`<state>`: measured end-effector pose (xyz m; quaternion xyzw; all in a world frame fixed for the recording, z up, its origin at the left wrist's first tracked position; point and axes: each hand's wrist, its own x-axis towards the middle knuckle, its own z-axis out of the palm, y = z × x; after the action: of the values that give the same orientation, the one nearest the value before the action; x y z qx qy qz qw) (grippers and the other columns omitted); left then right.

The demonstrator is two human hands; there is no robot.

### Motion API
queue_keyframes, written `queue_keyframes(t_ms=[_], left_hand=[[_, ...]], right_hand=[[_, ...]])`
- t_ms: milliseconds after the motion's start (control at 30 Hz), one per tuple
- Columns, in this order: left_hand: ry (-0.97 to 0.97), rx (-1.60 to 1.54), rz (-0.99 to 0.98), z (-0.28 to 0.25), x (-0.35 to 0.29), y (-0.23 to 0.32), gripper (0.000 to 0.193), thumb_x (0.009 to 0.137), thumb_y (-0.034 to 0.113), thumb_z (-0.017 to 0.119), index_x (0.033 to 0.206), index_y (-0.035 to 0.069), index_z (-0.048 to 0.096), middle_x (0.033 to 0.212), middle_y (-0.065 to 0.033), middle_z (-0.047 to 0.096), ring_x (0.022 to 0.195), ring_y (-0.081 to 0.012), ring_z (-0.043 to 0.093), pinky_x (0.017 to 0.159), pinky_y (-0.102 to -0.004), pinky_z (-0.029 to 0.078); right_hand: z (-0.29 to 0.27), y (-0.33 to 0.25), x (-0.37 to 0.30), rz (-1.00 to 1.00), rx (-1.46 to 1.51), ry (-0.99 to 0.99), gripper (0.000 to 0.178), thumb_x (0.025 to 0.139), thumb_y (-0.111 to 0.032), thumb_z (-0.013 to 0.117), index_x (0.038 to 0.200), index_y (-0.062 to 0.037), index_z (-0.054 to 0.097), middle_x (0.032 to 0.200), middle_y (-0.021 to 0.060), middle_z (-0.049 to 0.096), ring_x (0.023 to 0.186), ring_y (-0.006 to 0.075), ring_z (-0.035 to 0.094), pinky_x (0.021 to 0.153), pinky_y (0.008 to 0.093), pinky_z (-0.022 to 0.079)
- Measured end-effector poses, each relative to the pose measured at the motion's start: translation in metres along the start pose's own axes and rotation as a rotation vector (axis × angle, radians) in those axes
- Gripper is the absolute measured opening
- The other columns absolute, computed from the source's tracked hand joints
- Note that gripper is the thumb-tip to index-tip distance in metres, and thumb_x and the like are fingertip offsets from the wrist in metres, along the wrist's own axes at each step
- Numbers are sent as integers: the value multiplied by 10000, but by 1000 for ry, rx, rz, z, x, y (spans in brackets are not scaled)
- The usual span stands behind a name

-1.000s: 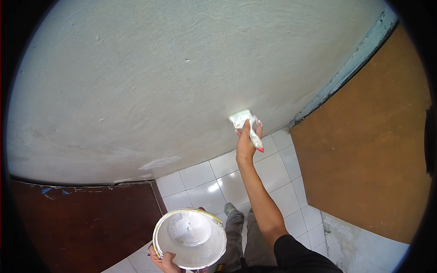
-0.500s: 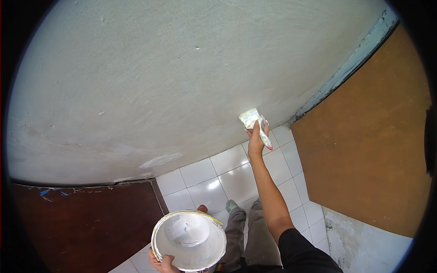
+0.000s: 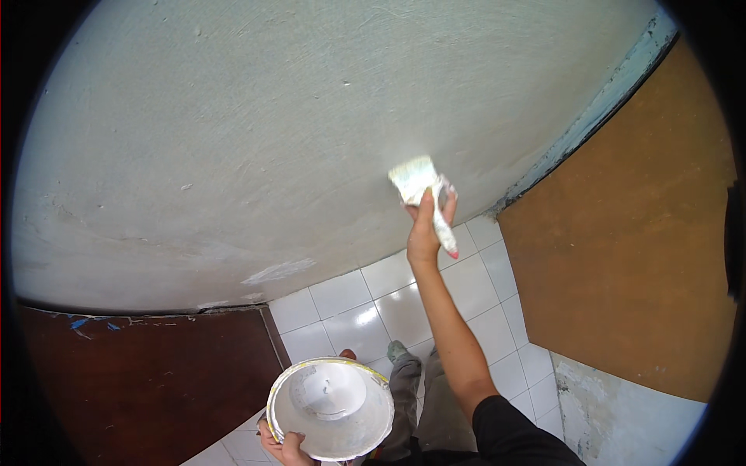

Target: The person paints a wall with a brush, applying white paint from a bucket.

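In the head view, our right hand [image 3: 423, 235] pinched the brush [image 3: 414, 179] near its neck, between thumb and fingers. Its bristles lay beyond the fingertips, pointing up-left toward the wall [image 3: 233, 155]; its long axis slanted down-right. Our left hand [image 3: 286, 449] clasped the bucket [image 3: 353, 439] rim.

Black short sleeve [image 3: 509, 427] at 5 o'clock — plain cloth, ends near the elbow, right forearm [image 3: 447, 326] bare. Long grey-brown trousers [image 3: 437, 404] at 6 o'clock. Grey-green footwear [image 3: 397, 349], also 6 o'clock — sock or shoe, can't tell. Right hand [image 3: 423, 225], 3 o'clock off centre: bare, whitish smears on fingers [image 3: 450, 206]. Left hand [image 3: 286, 449], 7 o'clock: bare.
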<state>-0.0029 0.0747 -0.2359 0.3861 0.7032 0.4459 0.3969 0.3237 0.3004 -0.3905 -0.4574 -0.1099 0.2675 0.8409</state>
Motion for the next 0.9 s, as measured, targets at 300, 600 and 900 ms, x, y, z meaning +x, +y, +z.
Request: queue_keyframes(t_ms=[300, 600, 900], left_hand=[[60, -164, 12, 35, -7, 23, 235, 735, 31, 582, 969, 10, 590, 918, -69, 612, 824, -170, 578, 749, -322, 500], [71, -147, 18, 17, -2, 10, 273, 568, 32, 468, 839, 24, 496, 783, -50, 549, 668, -128, 494, 659, -262, 450], [109, -194, 32, 33, -7, 12, 305, 573, 43, 481, 875, 9, 515, 813, -67, 566, 689, -140, 513, 677, -273, 463]], right_hand=[[-49, 75, -5, 227, -222, 82, 553, 1035, -254, 550, 1467, -21, 295, 1350, 179, 540, 1180, 227, 578, 909, 338, 545], [45, -49, -21, -62, -20, -143, 569, 1041, -205, 515, 1475, 10, 216, 1395, 231, 498, 1263, 269, 529, 1001, 390, 507], [-53, 103, -23, 249, -245, 138, 516, 1033, -198, 536, 1445, -12, 287, 1281, 196, 587, 1106, 243, 619, 882, 337, 556]])
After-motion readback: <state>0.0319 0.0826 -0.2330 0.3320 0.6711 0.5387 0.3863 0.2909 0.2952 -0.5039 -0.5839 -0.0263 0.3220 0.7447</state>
